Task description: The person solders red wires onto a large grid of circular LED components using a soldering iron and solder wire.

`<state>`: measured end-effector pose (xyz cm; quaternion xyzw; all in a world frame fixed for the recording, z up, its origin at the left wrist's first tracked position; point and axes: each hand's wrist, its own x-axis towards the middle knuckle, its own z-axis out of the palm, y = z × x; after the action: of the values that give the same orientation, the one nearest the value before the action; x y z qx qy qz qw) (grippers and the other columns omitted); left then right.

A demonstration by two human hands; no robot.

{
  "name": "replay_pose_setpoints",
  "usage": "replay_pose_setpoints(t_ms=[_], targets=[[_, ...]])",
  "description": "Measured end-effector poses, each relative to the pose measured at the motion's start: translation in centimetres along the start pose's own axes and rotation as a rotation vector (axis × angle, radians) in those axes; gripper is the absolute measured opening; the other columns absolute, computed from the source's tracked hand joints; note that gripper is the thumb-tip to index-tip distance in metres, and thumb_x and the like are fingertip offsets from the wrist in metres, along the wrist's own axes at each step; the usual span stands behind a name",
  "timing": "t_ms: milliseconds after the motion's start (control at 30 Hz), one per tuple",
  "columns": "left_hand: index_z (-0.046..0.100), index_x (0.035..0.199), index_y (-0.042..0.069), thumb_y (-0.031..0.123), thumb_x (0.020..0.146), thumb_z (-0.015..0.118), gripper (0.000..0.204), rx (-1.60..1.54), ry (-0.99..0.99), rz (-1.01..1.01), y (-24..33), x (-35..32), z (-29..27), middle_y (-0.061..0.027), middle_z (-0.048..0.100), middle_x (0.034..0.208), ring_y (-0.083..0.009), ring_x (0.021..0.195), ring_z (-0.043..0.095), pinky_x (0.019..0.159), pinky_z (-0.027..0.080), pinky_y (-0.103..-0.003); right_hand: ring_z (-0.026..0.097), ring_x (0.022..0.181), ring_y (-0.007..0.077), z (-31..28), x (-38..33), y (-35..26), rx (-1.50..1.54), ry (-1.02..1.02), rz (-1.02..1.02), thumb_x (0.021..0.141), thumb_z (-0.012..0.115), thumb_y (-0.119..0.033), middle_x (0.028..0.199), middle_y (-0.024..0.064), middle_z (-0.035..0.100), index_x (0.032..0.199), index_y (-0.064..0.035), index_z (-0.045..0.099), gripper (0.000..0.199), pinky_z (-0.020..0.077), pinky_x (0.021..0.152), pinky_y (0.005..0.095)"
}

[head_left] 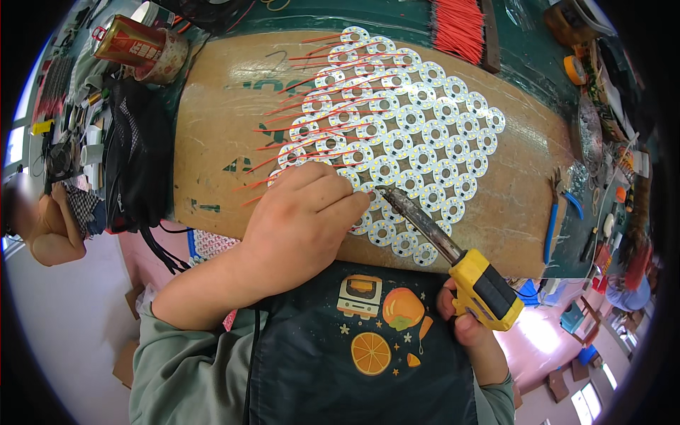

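A panel of round white LED boards (423, 155), joined in rows, lies slanted on a brown cardboard sheet (219, 92). Thin red wires (283, 129) stick out to the left from several of the boards on its left side. Over the panel's lower left edge is my left hand (304, 223), fingers closed and pressed together; whatever they pinch is hidden. My right hand (464, 319) grips a yellow and black soldering iron (489, 287) by its handle. The iron's dark tip touches or hovers just above a board beside my left fingertips; I cannot tell which.
Cut red wires (459, 28) fill a tray at the top. Blue-handled pliers (551, 223) lie by the right edge of the cardboard. A red and gold can (127, 41) stands at the upper left near a black bag (134, 149). Another person (57, 223) sits far left.
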<state>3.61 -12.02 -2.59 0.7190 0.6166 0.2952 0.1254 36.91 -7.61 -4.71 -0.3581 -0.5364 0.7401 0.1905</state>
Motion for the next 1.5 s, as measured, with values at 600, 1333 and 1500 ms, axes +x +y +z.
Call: replay_pose_setpoints(t_ms=[600,1333,1500], targets=[[0.072,0.100,0.003,-0.003,0.067,0.072,0.033,0.039,0.012,-0.013,0.1,-0.3,0.4,-0.0061,0.064,0.093,-0.0258,0.088,0.064,0.078,0.054,-0.036,0.057,0.060,0.0145,-0.2,-0.1,0.7,0.019,-0.033,-0.002,0.087,0.076,-0.036,0.072,0.0023,0.060,0.101,0.0009,0.065,0.041,0.0459,0.056,0.0286],[0.073,0.095,0.006,0.006,0.076,0.080,0.020,0.163,-0.046,0.051,-0.9,3.0,-3.4,-0.0059,0.068,0.089,-0.0264,0.082,0.065,0.073,0.054,-0.038,0.049,0.060,0.0134,-0.3,2.0,-2.2,0.172,0.134,-0.070,0.073,0.087,-0.057,0.071,0.0001,0.050,0.141,-0.0033,0.049,0.094,0.0378,0.051,0.0275],[0.074,0.094,0.007,0.020,0.090,0.070,0.014,0.365,0.079,0.004,-7.7,10.9,-3.9,-0.0105,0.070,0.092,-0.0323,0.091,0.066,0.083,0.053,-0.043,0.050,0.058,0.0150,-0.3,4.4,-2.9,0.334,0.139,-0.062,0.076,0.089,-0.049,0.072,0.0025,0.052,0.141,-0.0007,0.048,0.091,0.0402,0.053,0.0289]])
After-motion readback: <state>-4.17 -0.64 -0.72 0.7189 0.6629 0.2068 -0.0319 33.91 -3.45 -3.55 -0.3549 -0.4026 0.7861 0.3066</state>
